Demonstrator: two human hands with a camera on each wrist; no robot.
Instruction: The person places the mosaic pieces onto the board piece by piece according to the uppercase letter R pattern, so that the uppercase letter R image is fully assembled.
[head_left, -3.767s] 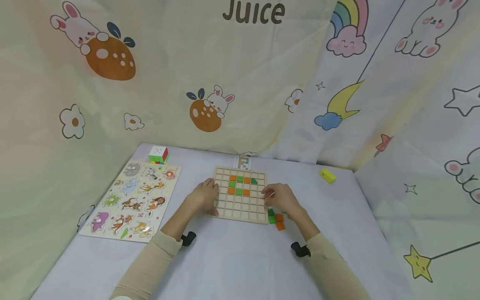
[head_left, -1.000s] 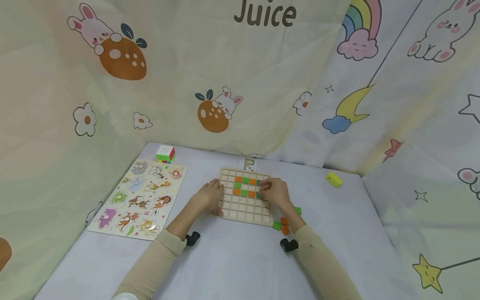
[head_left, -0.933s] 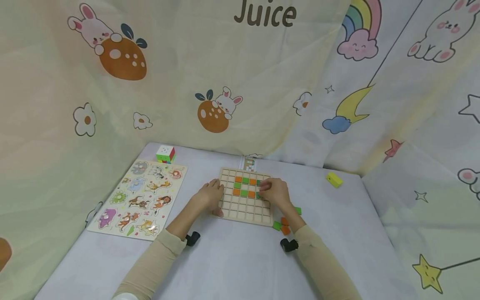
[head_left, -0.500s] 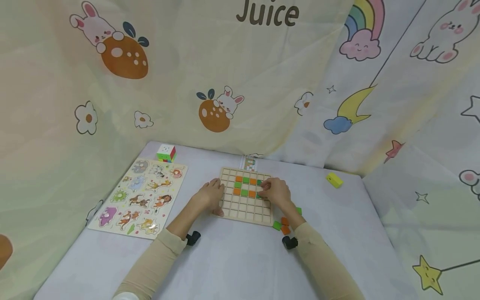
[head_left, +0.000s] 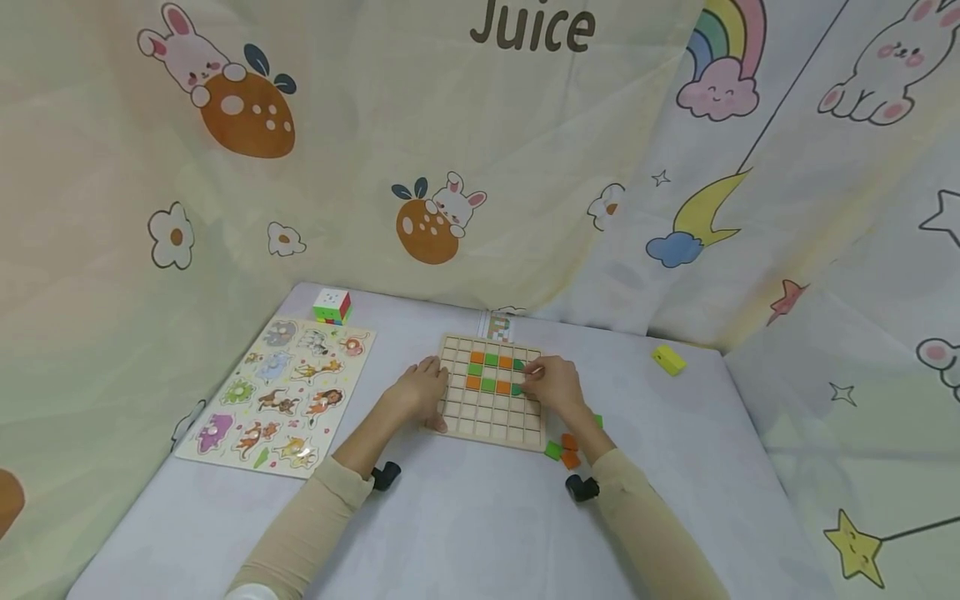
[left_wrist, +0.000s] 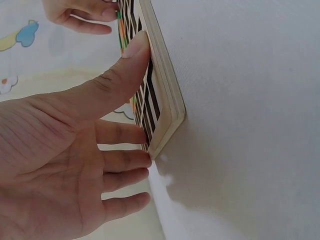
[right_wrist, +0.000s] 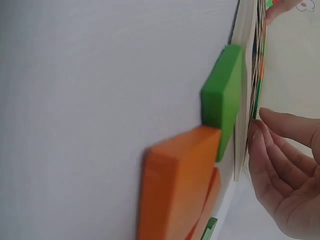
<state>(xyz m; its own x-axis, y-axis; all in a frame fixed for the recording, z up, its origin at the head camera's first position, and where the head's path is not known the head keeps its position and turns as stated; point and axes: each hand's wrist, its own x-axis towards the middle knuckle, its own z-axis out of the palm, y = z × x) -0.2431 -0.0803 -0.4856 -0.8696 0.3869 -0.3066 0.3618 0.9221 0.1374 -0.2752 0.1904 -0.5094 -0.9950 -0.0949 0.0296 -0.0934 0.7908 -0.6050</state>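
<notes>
My left hand steadies the left edge of a wooden grid board, its thumb on top and the other fingers fairly straight against the side. On the board, orange and light green tiles make two rows, joined by a light green tile at left. A dark green quarter-round piece ends the upper row. Another dark green piece ends the lower row, and my right hand pinches at it with thumb and index finger. In the right wrist view those fingertips meet right at the board's edge.
Loose orange tiles and a green tile lie by the board's near right corner; another green tile is beside the right wrist. A pattern card, animal puzzle, puzzle cube and yellow block surround the board.
Since the oldest frame my right hand has come over the right column, where a second dark green piece now sits. Just now its fingertips shift slightly right, uncovering more of both. The left hand stays.
</notes>
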